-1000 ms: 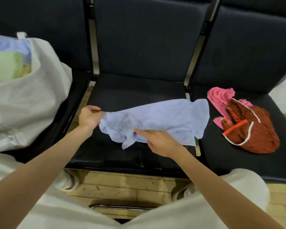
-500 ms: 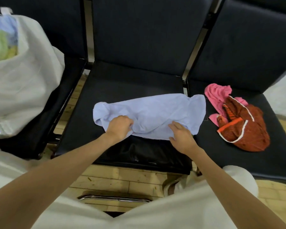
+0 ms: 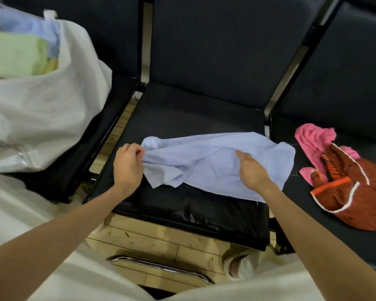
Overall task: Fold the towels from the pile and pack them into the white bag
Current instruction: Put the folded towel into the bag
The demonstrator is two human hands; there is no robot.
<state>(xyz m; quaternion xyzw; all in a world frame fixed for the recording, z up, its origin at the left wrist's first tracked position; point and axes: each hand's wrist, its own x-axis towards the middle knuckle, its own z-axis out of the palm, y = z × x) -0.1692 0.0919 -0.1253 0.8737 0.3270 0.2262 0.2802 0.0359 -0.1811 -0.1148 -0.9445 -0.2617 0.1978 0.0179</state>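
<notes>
The light blue towel (image 3: 217,161) is lying rumpled across the black middle seat (image 3: 182,118), thin woven cloth with soft creases and a loose corner flopped down near the seat's front edge. The left hand (image 3: 128,166) has its fingers curled in and pinches the towel's left end, right where the fabric bunches into a little knot of folds. The right hand (image 3: 251,170) is on top of the towel toward its right half, fingers mostly straight and together, flat on the cloth rather than gripping it.

To the right of the blue towel, on the next seat (image 3: 326,209), is the rest of the pile: a fuzzy pink towel (image 3: 313,137) and a rust-brown towel (image 3: 360,192) with white and orange trim, crumpled together, the brown one lying partly over the pink. The blue towel's right edge reaches just about to the gap between the two seats.

To the left of the blue towel sits the white bag (image 3: 41,118), crinkly plastic-looking stuff, slumped on the left seat with its mouth open. Inside you can see folded cloth, a pale green piece (image 3: 13,53) with something blue (image 3: 30,25) behind it.

Seats are padded and dark, with a wooden floor (image 3: 161,242) below.
</notes>
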